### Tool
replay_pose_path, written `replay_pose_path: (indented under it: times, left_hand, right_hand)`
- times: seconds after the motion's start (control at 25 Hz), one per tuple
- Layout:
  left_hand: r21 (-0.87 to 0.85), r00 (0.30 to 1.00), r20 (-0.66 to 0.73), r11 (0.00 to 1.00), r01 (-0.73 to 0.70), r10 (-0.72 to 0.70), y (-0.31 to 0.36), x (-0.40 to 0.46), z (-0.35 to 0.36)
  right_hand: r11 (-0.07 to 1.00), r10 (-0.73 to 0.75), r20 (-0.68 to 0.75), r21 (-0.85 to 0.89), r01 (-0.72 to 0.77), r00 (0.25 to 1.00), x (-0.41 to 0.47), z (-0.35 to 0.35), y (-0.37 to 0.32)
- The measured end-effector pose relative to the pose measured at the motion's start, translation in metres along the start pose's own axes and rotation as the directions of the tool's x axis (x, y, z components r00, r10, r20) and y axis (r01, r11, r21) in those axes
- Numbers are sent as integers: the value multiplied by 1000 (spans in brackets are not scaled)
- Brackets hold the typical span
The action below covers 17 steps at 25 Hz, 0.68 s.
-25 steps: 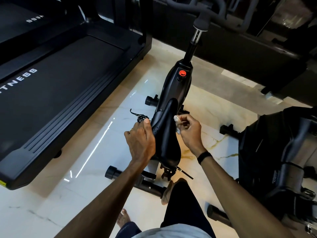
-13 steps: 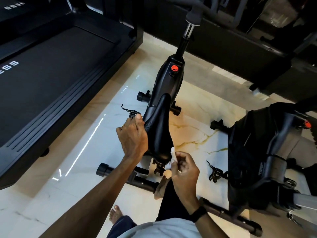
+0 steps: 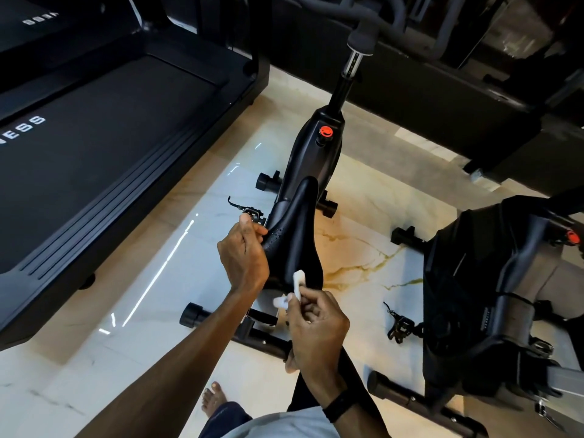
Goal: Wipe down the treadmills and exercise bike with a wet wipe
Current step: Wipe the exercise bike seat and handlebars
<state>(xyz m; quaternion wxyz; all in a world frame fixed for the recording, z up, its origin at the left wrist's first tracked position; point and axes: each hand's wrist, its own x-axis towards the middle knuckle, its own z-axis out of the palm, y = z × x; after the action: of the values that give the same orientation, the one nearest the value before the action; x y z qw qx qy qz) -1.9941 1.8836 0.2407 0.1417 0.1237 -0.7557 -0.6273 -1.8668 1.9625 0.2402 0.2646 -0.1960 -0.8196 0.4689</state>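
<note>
Here, a person is standing over a black exercise bike [image 3: 311,153] in the middle of the scene, looking down on its saddle [image 3: 295,238]. The left hand [image 3: 243,257] is gripping the saddle's left edge, fingers curled against the perforated side and the thumb lying along the top. The right hand [image 3: 316,324] is sitting just near of the saddle's wide rear end, pinching a white wet wipe [image 3: 295,287] between thumb and fingertips; the wipe is sticking up from the fingers and touching the rear of the saddle. A dark band [image 3: 339,406] is wrapping the right wrist.

The bike's frame is running away from the viewer, carrying a red knob [image 3: 326,131] on its top and a post rising to grey handlebars [image 3: 363,17] at the far edge. A pedal [image 3: 252,213] is jutting out on the left, just beside the left thumb.

A black treadmill [image 3: 104,137] is lying along the left side, white lettering showing on its belt. A second black bike [image 3: 493,295] is standing at the right, well apart from the hands. Everything is resting on a glossy marble floor [image 3: 363,216] with gold veins, and a bare foot [image 3: 215,398] is showing at the near edge.
</note>
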Motion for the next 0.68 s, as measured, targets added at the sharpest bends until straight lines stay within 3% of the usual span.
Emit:
replay_pose_path:
  times: [0.24, 0.36, 0.44, 0.56, 0.68]
  left_hand:
    - [-141, 997, -15, 987, 71, -74, -2, 3, -2]
    - [-227, 993, -11, 967, 112, -117, 2, 3, -1]
    - [-292, 984, -17, 942, 164, -177, 5, 4, -6]
    - [-350, 970, -6, 909, 226, -244, 5, 10, -7]
    - [-388, 954, -55, 887, 252, -295, -2, 15, -20]
  right_hand:
    - [981, -4, 277, -186, 57, 961, 50, 36, -35]
    - [968, -144, 191, -175, 178, 971, 119, 45, -57]
    - [907, -242, 244, -286, 308, 939, 163, 55, -60]
    - [727, -232, 482, -491, 480, 845, 190, 68, -39]
    - [655, -218, 563, -521, 547, 797, 162, 64, -32]
